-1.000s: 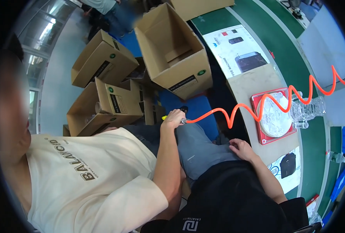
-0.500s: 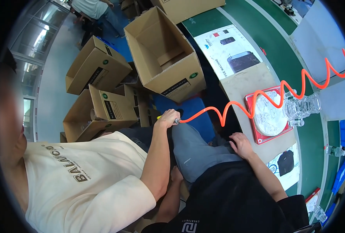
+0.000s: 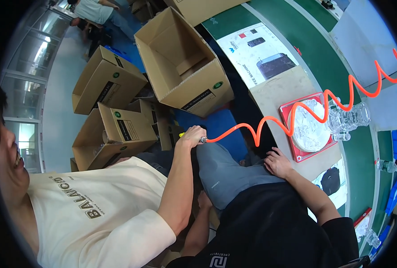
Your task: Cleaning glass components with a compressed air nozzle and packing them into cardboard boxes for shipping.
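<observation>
My right hand (image 3: 277,164) rests by the near edge of the table beside my thigh, fingers apart and slightly bent, holding nothing. Low beside my left thigh is my left hand (image 3: 203,200), its fingers hidden. A co-worker's hand (image 3: 192,135) grips a yellow-tipped air gun (image 3: 182,134), mostly covered by that hand, in front of my knee. From it an orange coiled hose (image 3: 256,134) stretches over the table to the right. Under the hose, a round white turntable (image 3: 306,142) sits on a red-edged square base (image 3: 299,158). Clear glass-like vessels (image 3: 348,119) stand at its right side.
The co-worker in a cream shirt (image 3: 118,210) sits close on my left. Open cardboard boxes (image 3: 194,91) stand ahead and to the left. Printed carton panels (image 3: 257,53) lie on the green table (image 3: 317,49). Blue bins (image 3: 395,192) line the far right.
The view has shifted slightly, and the co-worker's head shows more clearly at the left. My right hand's fingers have shifted a little by the table edge. The air gun stays in the co-worker's hand.
</observation>
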### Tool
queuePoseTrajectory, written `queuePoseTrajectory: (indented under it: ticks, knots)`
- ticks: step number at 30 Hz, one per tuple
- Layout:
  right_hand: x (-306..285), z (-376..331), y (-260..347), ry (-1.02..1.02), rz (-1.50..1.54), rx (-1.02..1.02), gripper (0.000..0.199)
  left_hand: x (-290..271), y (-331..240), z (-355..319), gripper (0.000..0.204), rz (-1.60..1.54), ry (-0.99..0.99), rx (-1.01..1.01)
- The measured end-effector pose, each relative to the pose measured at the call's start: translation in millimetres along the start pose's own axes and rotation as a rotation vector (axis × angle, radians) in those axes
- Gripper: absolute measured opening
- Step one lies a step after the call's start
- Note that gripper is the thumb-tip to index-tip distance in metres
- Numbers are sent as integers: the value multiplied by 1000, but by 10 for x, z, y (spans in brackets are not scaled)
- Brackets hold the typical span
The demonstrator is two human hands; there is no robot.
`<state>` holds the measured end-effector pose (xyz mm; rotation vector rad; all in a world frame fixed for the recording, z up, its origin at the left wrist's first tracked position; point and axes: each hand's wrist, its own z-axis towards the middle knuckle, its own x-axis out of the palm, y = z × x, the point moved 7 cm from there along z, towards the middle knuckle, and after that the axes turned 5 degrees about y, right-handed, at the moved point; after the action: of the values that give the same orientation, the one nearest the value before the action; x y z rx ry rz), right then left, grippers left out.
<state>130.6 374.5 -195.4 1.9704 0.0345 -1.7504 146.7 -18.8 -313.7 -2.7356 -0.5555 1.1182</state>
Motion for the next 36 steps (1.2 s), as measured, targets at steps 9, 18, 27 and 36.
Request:
queuePoseTrajectory:
  ticks: [9, 18, 27, 36]
  knots:
    - [19, 34, -44, 49, -20, 44, 14, -7, 44, -16, 46, -69, -46, -53]
    - [84, -6, -48, 31, -49, 45, 16, 15, 66, -6, 45, -66, -24, -85]
    - [60, 42, -40, 19, -42, 41, 15, 12, 54, -25, 45, 14, -34, 18]
    - [55, 31, -28, 48, -63, 51, 15, 67, 79, 10, 43, -3, -59, 3]
